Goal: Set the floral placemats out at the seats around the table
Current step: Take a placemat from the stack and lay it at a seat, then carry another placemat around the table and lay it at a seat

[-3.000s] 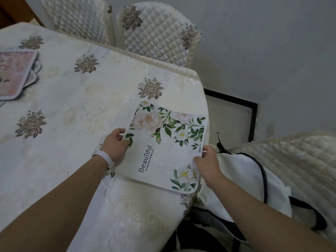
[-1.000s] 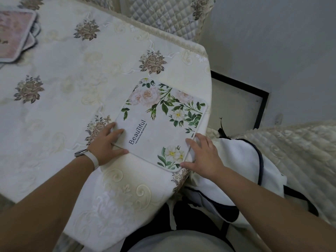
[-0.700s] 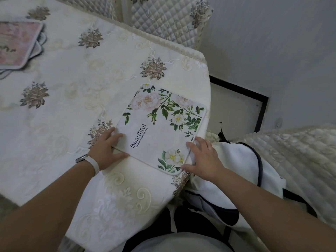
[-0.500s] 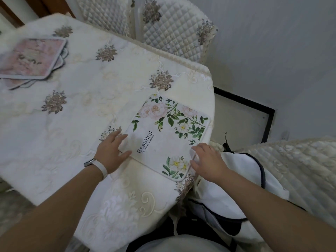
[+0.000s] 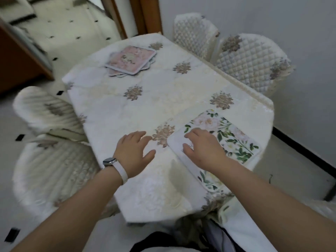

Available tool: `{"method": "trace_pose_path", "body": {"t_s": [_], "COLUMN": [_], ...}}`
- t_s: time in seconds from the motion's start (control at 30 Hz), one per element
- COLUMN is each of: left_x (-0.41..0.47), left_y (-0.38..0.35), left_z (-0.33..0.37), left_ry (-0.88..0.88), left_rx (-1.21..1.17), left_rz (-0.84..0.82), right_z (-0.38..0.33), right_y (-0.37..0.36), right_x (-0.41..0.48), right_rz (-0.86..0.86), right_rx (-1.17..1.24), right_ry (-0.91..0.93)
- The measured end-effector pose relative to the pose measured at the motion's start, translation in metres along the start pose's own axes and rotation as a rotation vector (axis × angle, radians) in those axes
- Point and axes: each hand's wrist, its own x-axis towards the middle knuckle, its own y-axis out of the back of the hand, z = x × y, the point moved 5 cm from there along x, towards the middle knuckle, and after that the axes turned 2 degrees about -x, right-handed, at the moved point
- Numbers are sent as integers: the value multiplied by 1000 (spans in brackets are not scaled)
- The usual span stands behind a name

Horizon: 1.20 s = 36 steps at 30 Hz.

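**White floral placemat held flat at the table's near right corner**

At the far left, two quilted chairs [image 5: 47,110] are seen drawn up to the long side of the table [image 5: 109,106], which is covered with a cream cloth patterned with brownish flower clusters. Towards the far end of the table, a stack of pink placemats [image 5: 130,60] is laid flat, its layers slightly fanned.

Near the front edge, the left hand [image 5: 134,153] is held palm down over bare cloth, its fingers spread and relaxed, with nothing gripped. Whether the cloth is actually touched cannot be told. A white wristband [image 5: 121,172] is worn on that wrist.

Just to the right, past one flower cluster, the right hand [image 5: 203,148] is laid on the white floral placemat [image 5: 236,142]. Its fingers are extended and apart and rest on the mat's left part, without being curled around it. The mat is seen lying flat on the cloth at the near right corner of the table, set at an angle, with its nearest corner close to the table's edge.

Behind the far right side, two more quilted chairs [image 5: 251,59] are stood against a pale wall. At the lower right, below the right forearm, a white bag [image 5: 241,226] is partly shown, though its details are blurred.
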Motion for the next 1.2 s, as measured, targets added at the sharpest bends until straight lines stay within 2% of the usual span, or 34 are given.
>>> {"method": "trace_pose_path", "body": {"t_s": [0.27, 0.5, 0.83, 1.03, 1.2], "left_x": [-122, -266, -487, -558, -581], "left_y": [35, 50, 79, 93, 94], "left_z": [-105, -222, -394, -450, -484], "left_ry": [324, 543, 735, 813, 863], "left_rx": [-21, -56, -93, -79, -61], "left_rz": [85, 180, 283, 327, 356], "right_z": [-134, -307, -569, -663, -716], "right_y": [-44, -101, -202, -224, -235], "right_x": [15, 5, -60, -61, -45], "right_rz": [-132, -142, -208, -172, -123], "right_rx": [-2, -42, -197, -340, -335], "right_ry": [250, 447, 681, 816, 866]}}
